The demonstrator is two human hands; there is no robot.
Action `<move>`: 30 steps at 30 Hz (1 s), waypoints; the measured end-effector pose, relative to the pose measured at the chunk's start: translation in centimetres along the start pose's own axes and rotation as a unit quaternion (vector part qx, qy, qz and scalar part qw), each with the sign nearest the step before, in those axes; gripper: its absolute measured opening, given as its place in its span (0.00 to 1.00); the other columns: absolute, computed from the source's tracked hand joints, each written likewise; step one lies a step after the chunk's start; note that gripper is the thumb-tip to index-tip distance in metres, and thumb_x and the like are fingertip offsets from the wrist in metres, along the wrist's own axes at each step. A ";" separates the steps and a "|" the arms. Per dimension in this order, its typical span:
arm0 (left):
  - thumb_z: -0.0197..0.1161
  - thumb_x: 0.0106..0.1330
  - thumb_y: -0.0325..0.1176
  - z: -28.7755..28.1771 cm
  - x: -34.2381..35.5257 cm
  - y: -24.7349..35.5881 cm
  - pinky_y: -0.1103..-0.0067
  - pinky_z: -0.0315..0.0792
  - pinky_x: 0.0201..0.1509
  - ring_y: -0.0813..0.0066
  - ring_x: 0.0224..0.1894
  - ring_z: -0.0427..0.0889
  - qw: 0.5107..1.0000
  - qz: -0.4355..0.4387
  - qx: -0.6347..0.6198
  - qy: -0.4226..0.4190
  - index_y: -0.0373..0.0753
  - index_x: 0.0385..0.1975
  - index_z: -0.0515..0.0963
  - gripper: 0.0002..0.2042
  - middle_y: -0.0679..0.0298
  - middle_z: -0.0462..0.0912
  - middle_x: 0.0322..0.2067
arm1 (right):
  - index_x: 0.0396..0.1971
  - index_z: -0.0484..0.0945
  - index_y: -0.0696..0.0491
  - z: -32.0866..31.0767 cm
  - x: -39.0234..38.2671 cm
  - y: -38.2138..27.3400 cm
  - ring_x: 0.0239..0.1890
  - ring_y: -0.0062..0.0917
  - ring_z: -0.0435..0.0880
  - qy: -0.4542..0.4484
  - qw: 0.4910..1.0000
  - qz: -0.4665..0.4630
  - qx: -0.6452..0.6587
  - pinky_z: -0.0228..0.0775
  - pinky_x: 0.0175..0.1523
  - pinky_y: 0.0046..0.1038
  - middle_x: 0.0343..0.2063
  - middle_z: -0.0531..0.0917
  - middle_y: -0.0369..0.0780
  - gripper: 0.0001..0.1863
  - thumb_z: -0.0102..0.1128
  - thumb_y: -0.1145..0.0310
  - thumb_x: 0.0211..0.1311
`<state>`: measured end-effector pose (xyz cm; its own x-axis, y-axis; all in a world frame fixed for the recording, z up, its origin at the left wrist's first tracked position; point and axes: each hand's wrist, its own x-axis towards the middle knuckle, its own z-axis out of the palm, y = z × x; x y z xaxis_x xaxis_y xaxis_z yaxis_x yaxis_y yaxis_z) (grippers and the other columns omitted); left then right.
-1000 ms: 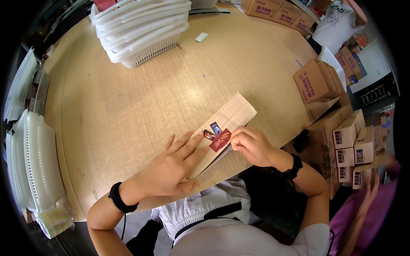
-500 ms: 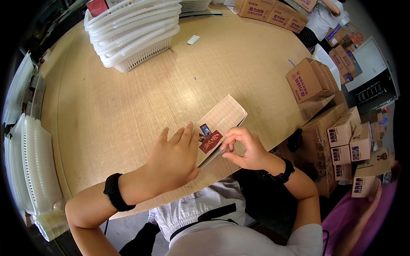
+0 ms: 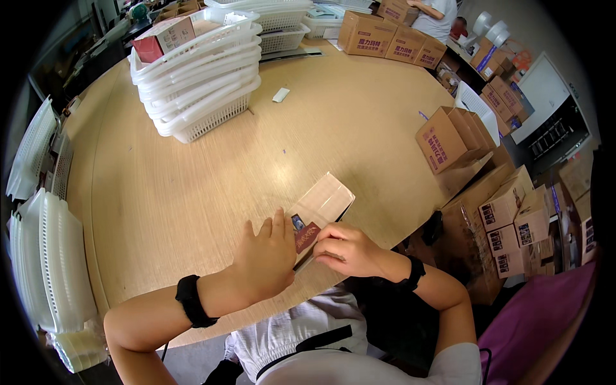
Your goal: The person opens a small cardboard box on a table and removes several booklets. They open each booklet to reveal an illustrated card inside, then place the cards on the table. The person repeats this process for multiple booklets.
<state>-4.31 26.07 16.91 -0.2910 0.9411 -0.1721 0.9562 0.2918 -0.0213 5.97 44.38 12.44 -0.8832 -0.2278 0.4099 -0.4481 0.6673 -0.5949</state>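
Observation:
A narrow cardboard box [image 3: 326, 197] with a dark red label and small pictures lies slanted near the table's front edge. My left hand [image 3: 264, 260] rests over its left side, fingers stretched and slightly apart, covering part of it. My right hand [image 3: 346, 250] is at the box's right edge beside the red label [image 3: 307, 237], its fingers curled together in a pinch. Whatever is between those fingertips is too small or hidden to make out. A dark band circles each of my wrists.
The wooden table [image 3: 192, 192] carries stacked white plastic baskets [image 3: 199, 83] at the back left and a small white piece [image 3: 280, 95]. Brown cartons [image 3: 446, 138] stand at right, with smaller boxes [image 3: 513, 218] below. More baskets [image 3: 48, 256] are at left. A person [image 3: 439, 16] stands beyond the table.
My right hand's fingers, looped more openly before, have closed together at the box's edge. My left hand stays on the box. The view has tilted upward; at right, a hand by a small box has left view.

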 end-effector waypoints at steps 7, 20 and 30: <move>0.66 0.46 0.39 1.0 0.4 0.0 0.67 0.78 0.40 0.50 0.46 0.78 0.993 -0.024 -0.116 0.018 0.18 0.56 0.58 0.40 0.31 0.63 0.55 | 0.25 0.76 0.55 0.4 -0.3 -0.2 0.26 0.29 0.75 0.022 0.998 0.047 0.019 0.68 0.30 0.27 0.26 0.74 0.38 0.07 0.66 0.76 0.46; 0.54 0.60 0.28 -1.8 0.5 -6.7 0.71 0.75 0.35 0.57 0.33 0.82 0.898 0.006 -0.429 -0.093 0.28 0.54 0.63 0.22 0.44 0.78 0.35 | 0.23 0.77 0.55 0.7 -1.8 -0.7 0.22 0.25 0.72 0.032 0.998 0.059 -0.017 0.66 0.26 0.25 0.24 0.70 0.37 0.07 0.68 0.74 0.47; 0.50 0.68 0.30 -0.8 0.4 -11.2 0.79 0.72 0.45 0.73 0.44 0.77 0.795 -0.037 -0.592 -0.125 0.33 0.60 0.62 0.21 0.56 0.77 0.45 | 0.37 0.79 0.55 1.0 -2.3 -0.8 0.22 0.26 0.72 0.056 0.996 0.071 -0.019 0.66 0.26 0.25 0.24 0.71 0.38 0.14 0.68 0.75 0.47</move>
<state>-15.15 23.31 17.83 -0.1884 0.8939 -0.4068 0.1946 0.4400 0.8766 8.22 43.62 11.26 -0.9153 -0.0504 0.3996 -0.3129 0.7138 -0.6266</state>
